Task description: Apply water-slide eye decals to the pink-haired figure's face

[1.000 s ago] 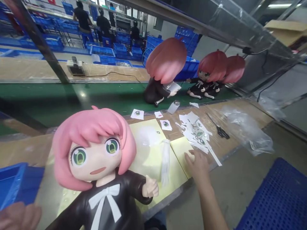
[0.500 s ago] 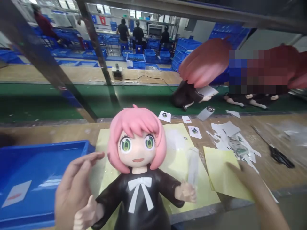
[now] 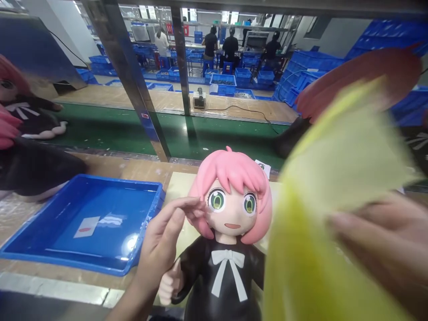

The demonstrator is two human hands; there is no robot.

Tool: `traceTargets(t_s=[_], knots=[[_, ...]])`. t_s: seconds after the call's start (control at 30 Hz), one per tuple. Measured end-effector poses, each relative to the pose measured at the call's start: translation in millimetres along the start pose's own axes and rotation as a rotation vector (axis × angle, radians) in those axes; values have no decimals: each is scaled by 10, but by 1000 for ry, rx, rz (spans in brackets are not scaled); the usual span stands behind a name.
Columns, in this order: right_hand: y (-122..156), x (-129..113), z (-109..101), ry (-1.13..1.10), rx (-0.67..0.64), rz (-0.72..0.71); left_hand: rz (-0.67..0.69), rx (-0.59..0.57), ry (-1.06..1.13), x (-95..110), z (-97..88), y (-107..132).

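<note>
A large doll figure (image 3: pixel 230 205) with pink hair, green eyes and a black dress with a white bow faces me in the middle. My left hand (image 3: pixel 163 236) is beside its head, fingers stretched out, the tips at the pink hair. The doll's small raised hand is just below my wrist. On the right, my right hand (image 3: pixel 384 240) grips a yellow cloth (image 3: pixel 310 214), lifted and blurred by motion. The cloth covers the doll's arm on that side and much of the bench behind it.
A blue tray (image 3: pixel 60 249) with water and a small white paper piece (image 3: pixel 87 226) stands at left. More pink-haired figures (image 3: pixel 30 107) sit on the left and right. A metal post (image 3: pixel 133 84) rises beyond the bench, before a green conveyor belt (image 3: pixel 214 133). People sit farther back.
My right hand has picked the yellow cloth up off the bench and raised it. My left fingertips have come to the doll's hair. The view has turned right-to-left, showing more of the tray.
</note>
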State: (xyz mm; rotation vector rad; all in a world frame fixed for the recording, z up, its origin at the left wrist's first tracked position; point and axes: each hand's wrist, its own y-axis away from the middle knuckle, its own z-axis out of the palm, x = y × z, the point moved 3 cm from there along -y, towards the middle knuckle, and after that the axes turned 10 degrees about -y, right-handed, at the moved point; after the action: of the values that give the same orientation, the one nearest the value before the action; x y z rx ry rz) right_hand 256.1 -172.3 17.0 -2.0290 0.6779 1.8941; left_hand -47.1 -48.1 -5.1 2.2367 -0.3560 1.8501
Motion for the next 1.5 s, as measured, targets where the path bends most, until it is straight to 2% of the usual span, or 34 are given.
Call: traceTargets(t_s=[0.1, 0.17, 0.23, 0.37, 0.47, 0.53, 0.6, 0.67, 0.7, 0.77, 0.87, 0.93, 1.03, 1.1, 1.17, 1.27, 1.33, 1.5], knots=[[-106, 15, 590, -220, -345, 130, -28, -77, 195, -24, 49, -33], [-122, 68, 822, -261, -458, 150, -56, -117, 219, -6, 72, -58], [-116, 143, 901, -210, -485, 162, -88, -132, 157, 33, 82, -82], [-65, 230, 845, -187, -503, 243, -164, -97, -20, 119, 82, -136], [-53, 181, 786, -230, -404, 215, -174, -124, -108, 198, 124, -186], [-70, 85, 755, -208, -286, 92, -147, -133, -143, 284, 169, -219], [-102, -42, 695, -164, -89, -34, -94, -69, -141, 398, 198, -249], [-135, -156, 620, -157, 97, -66, -22, 34, -99, 511, 194, -267], [-151, -195, 594, -189, 137, -48, 1, 79, -75, 548, 179, -270], [-170, -221, 586, -272, 76, 21, 4, 97, -32, 560, 137, -266], [-129, -103, 630, -228, -76, 146, -88, -83, 14, 423, 91, -247], [-73, 61, 658, -137, -121, 216, -150, -200, -8, 294, 74, -227], [-7, 288, 697, -104, -191, 213, -229, -266, -100, 160, 80, -208], [27, 371, 723, -109, -232, 196, -277, -311, -137, 139, 115, -201], [65, 396, 745, -128, -213, 229, -334, -356, -156, 149, 147, -193], [118, 359, 772, -175, -102, 298, -398, -369, -181, 176, 150, -182], [124, 327, 781, -203, -44, 289, -397, -341, -198, 188, 133, -183], [67, 343, 790, -160, -132, 273, -327, -258, -200, 190, 136, -217]])
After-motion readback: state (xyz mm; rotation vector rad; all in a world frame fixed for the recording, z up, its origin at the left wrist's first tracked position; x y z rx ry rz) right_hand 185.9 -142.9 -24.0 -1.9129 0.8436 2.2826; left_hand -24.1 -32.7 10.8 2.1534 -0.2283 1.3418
